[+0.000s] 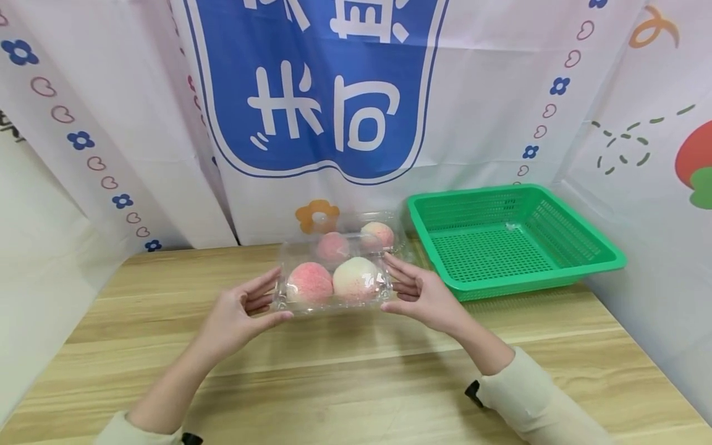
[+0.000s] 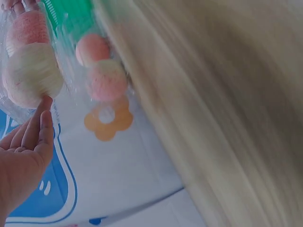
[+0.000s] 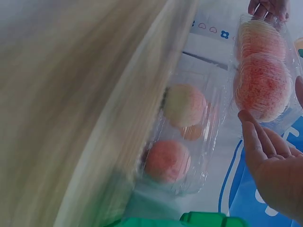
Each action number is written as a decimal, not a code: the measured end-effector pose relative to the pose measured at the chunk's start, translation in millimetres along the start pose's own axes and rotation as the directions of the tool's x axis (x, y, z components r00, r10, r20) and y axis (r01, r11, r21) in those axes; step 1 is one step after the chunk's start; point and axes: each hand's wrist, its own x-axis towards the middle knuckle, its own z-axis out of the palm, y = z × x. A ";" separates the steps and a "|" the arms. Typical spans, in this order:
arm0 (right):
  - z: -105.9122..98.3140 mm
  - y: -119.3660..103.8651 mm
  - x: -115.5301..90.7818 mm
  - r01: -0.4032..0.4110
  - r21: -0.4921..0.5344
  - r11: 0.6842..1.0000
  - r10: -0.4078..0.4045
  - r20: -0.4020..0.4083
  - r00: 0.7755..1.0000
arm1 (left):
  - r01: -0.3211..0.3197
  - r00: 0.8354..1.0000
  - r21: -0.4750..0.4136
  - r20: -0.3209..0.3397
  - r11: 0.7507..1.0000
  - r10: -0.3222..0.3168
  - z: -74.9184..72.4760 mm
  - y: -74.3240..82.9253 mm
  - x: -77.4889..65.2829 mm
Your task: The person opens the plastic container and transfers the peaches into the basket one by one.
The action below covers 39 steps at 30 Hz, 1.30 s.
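My left hand [image 1: 236, 318] and right hand [image 1: 431, 303] hold a clear plastic box [image 1: 334, 307] between them, one at each end, with the thumbs on the front side. Inside sit two peaches, a pink one [image 1: 309, 283] on the left and a paler one [image 1: 356, 279] on the right. The wrist views show the box raised off the table, with fingers of the left hand [image 2: 28, 151] and right hand [image 3: 274, 165] reaching under its ends. A second clear box [image 3: 208, 142] stands behind, by the back cloth, with two peaches [image 3: 168, 161] in it.
At the back right of the wooden table [image 1: 334, 383] stands a green plastic basket [image 1: 534, 278] with mesh sides and bottom, close to my right hand. A printed white and blue cloth [image 1: 473, 111] hangs behind the table, and white walls flank it.
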 end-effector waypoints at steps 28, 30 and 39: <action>-25.0 28.5 -51.0 -0.097 -0.177 0.979 0.110 0.065 0.992 | 0.000 0.964 -0.106 0.265 0.994 0.029 47.1 -12.9 -3.7; -25.9 29.6 -51.0 -0.102 -0.188 0.977 0.117 0.074 0.990 | 0.004 0.961 -0.103 0.276 0.995 0.024 49.4 -13.5 -3.2; -26.7 31.5 -51.0 -0.115 -0.259 0.959 0.147 0.110 0.983 | 0.041 0.951 -0.083 0.308 0.996 -0.013 53.8 -13.8 -1.6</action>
